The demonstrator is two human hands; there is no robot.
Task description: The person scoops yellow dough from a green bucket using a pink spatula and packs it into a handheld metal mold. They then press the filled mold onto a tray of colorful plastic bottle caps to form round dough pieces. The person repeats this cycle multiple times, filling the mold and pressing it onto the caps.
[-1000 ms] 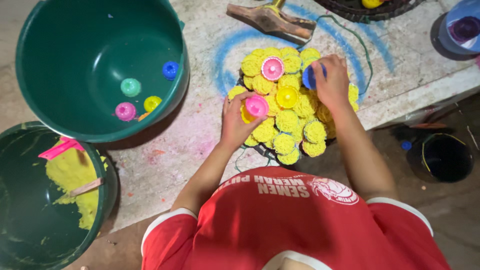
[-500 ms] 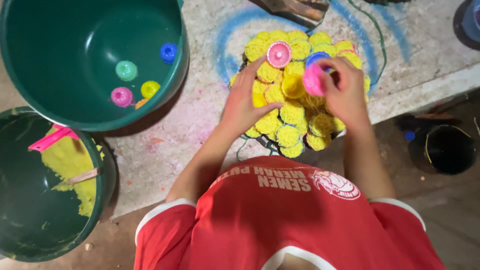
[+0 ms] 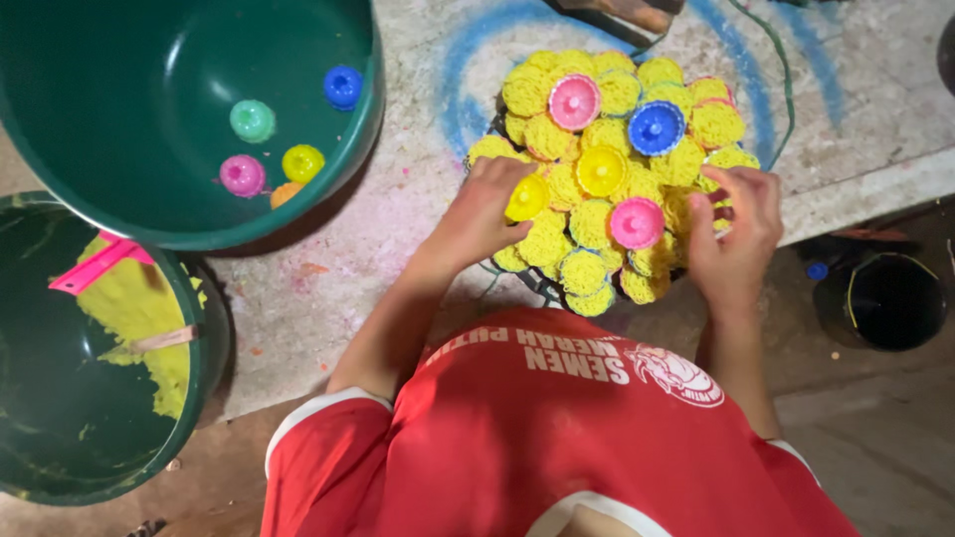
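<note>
Hands work a heap of ruffled yellow noodle-like discs [image 3: 597, 224] near the slab's front edge.
Left hand [image 3: 482, 214] pinches a yellow plastic cup mould [image 3: 526, 198] onto the heap; right hand [image 3: 738, 234] curls, fingertips pressing discs, steadying it.

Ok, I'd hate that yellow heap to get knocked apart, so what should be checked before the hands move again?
1. Left hand has a grip on the yellow cup: ok, fingers closed on it at the heap's left edge.
2. Right hand free: cannot tell, its fingers curl at the heap's right edge.
3. Heap of yellow nests fully on the table: cannot tell, the body hides its near edge.
4. Pink cup and blue cup seated on the heap: ok.
5. Spare cups within reach: ok, several lie in the green basin to the left.
</note>
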